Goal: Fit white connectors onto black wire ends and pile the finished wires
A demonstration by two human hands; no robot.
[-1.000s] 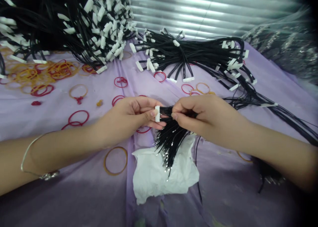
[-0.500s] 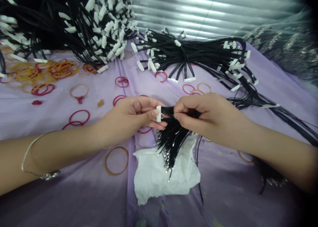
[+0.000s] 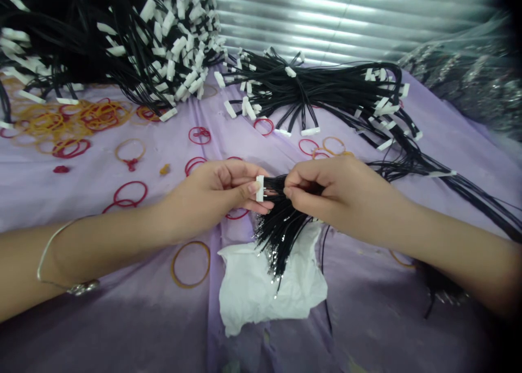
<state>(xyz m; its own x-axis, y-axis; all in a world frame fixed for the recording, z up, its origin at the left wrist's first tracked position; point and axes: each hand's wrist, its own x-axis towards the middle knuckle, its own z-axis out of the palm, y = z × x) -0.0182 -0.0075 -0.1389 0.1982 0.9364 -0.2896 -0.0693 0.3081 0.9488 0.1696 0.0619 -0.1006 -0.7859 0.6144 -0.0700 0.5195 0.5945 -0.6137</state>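
Note:
My left hand [image 3: 216, 193] pinches a small white connector [image 3: 259, 188] between thumb and fingers. My right hand [image 3: 330, 191] is closed on a black wire [image 3: 274, 185] that meets that connector. From under the right hand a bundle of loose black wires [image 3: 281, 234] with bare metal tips fans down over a crumpled white tissue [image 3: 265, 288]. Both hands hover close together above the purple cloth [image 3: 122, 318].
A big heap of finished black harnesses with white connectors [image 3: 155, 41] lies at the back left, a smaller heap [image 3: 326, 90] at the back middle. Red and yellow rubber bands [image 3: 73, 123] are scattered on the cloth. A clear bag [image 3: 465, 74] sits at the right.
Hardly anything moved. My right hand's fingertips shifted slightly at the connector; the wire bundle and left hand stay where they were.

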